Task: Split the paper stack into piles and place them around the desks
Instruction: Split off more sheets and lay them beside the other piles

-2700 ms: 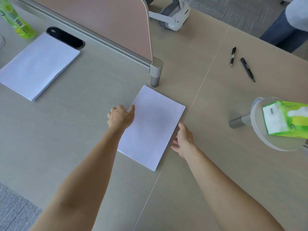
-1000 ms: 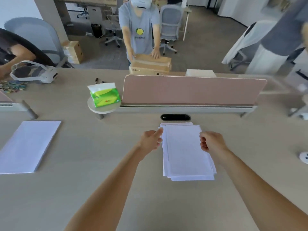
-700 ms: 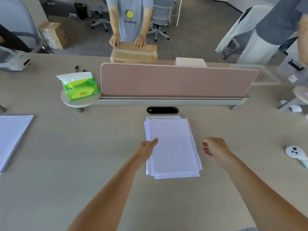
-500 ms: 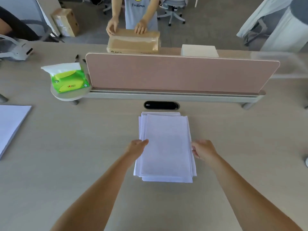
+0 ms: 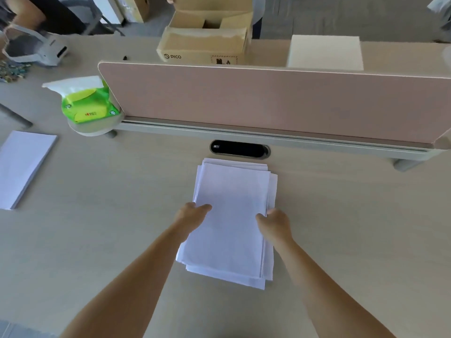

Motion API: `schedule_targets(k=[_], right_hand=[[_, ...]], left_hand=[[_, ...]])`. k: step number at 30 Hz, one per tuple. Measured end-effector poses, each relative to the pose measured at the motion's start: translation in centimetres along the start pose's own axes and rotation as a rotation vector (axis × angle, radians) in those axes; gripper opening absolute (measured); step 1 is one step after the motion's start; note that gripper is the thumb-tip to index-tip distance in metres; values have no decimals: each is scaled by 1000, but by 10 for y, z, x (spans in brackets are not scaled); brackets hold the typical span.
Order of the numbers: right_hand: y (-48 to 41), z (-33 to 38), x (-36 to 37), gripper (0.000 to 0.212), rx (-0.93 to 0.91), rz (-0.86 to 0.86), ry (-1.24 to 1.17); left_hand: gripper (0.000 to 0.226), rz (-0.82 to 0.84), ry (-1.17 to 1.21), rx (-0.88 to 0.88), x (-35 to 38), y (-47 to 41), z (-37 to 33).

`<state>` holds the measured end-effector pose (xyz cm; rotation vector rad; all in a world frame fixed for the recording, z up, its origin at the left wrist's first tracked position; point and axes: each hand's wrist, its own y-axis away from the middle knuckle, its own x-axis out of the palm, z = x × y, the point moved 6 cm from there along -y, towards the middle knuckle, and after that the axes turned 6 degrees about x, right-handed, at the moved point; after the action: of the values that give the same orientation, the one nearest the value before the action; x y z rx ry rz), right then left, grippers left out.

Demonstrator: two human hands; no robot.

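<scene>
Nearest, the left hand [image 5: 192,213] and right hand [image 5: 274,222] grip the fanned paper stack [image 5: 231,220] by its side edges on the surface [image 5: 97,215]; squaring it first should ease splitting, short of the divider [image 5: 268,98].

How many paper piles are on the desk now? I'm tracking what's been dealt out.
2. One messy paper pile lies in front of the pink divider, held between the left hand and right hand. A neat paper pile lies at the far left, partly cropped. Others may lie outside the view.
</scene>
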<state>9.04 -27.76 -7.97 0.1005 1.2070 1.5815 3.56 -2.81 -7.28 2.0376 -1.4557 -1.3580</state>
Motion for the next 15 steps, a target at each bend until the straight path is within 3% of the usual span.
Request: schedule_targets(k=[2,4,7,10,15], right_hand=[[2,5,6,17,7,22,-7],[1,5,14,31,32,45,-37],[2,8,22,45,57,86,-148],[2,11,24,52,66,81,-169],[2,9,28,42,134,81,24]], left_hand=[[64,0,6,1,1,0,0],[71,-20,12,8,1,0,1],[27,-57,6,30,-3,0,0],[28,-105,27,32,-9,0,1],[36,-99,22,10,-9,5,1]])
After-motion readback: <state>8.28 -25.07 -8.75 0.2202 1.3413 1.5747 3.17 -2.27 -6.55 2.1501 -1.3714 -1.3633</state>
